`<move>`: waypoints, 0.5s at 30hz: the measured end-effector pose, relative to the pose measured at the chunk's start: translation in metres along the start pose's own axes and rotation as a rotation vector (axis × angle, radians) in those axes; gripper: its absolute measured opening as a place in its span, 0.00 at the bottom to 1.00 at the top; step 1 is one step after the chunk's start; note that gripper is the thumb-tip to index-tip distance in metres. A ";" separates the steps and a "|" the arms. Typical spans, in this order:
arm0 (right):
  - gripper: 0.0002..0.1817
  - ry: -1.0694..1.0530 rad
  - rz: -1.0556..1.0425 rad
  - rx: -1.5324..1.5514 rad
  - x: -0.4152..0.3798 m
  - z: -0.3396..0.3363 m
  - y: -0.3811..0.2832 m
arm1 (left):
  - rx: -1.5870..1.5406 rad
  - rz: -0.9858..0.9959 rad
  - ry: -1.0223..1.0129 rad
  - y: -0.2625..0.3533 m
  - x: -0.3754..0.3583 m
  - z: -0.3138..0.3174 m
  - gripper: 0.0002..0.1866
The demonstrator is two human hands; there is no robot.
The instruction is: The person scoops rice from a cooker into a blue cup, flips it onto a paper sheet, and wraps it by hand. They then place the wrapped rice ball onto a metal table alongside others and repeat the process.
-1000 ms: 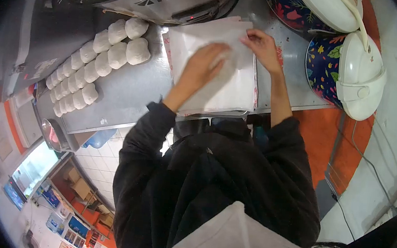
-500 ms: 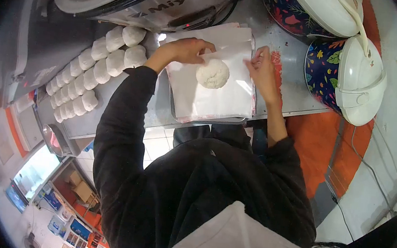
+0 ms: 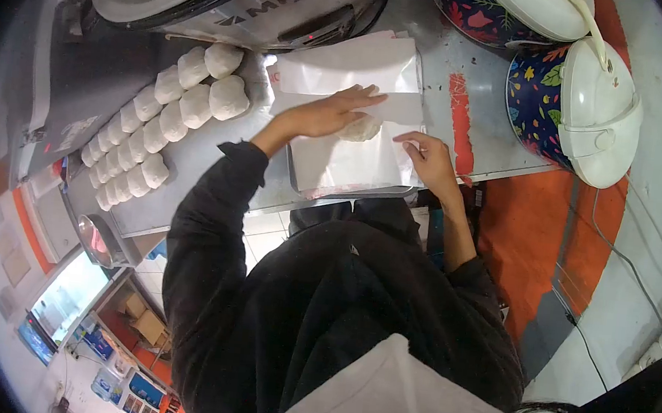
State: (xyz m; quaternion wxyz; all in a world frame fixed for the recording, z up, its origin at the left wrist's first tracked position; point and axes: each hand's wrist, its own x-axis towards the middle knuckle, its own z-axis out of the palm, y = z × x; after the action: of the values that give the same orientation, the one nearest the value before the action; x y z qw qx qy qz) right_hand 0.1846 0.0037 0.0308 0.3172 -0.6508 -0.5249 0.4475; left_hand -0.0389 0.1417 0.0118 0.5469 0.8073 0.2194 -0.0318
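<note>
A flattened mound of white rice (image 3: 362,129) lies on a stack of white wrapping paper (image 3: 343,164), which rests on a metal tray (image 3: 296,175). The top sheet's far part is folded toward me and covers the mound's far side. My left hand (image 3: 325,116) lies over that fold with its fingers stretched out, hiding some of the rice. Just right of the mound, my right hand (image 3: 433,165) has its forefinger and thumb apart at the paper's right side, its other fingers partly curled.
White rounded bundles (image 3: 172,121) stand in rows on the metal table (image 3: 247,163) at left. Behind the paper is a large Miyako rice cooker (image 3: 286,11) with rice inside. Two flower-patterned containers with white lids (image 3: 599,113) stand at right, near cables.
The sheet's far edge has come toward me over the rice. My left hand has moved right and flattened on the paper; my right hand has moved nearer to me and loosened its pinch.
</note>
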 end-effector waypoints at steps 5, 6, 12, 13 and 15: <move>0.13 -0.049 0.003 0.075 -0.024 -0.005 -0.004 | 0.477 -0.103 0.296 0.025 -0.003 0.037 0.28; 0.17 -0.172 -0.128 -0.088 -0.028 -0.010 -0.007 | 0.478 -0.104 0.299 0.028 -0.003 0.043 0.28; 0.20 -0.223 0.025 -0.019 -0.047 0.000 -0.022 | 0.642 -0.105 0.482 0.040 -0.002 0.065 0.30; 0.20 -0.225 0.022 -0.023 -0.046 0.004 -0.021 | 0.642 -0.096 0.527 0.041 -0.001 0.068 0.29; 0.11 0.100 -0.171 -0.291 -0.037 0.015 -0.023 | 0.641 -0.088 0.578 0.040 -0.001 0.073 0.29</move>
State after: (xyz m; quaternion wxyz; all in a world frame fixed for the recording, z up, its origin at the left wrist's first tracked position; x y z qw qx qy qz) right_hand 0.1603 -0.0271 0.0542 0.2825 -0.6643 -0.6210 0.3053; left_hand -0.0108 0.0633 0.0174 0.1826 0.9020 0.3766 0.1059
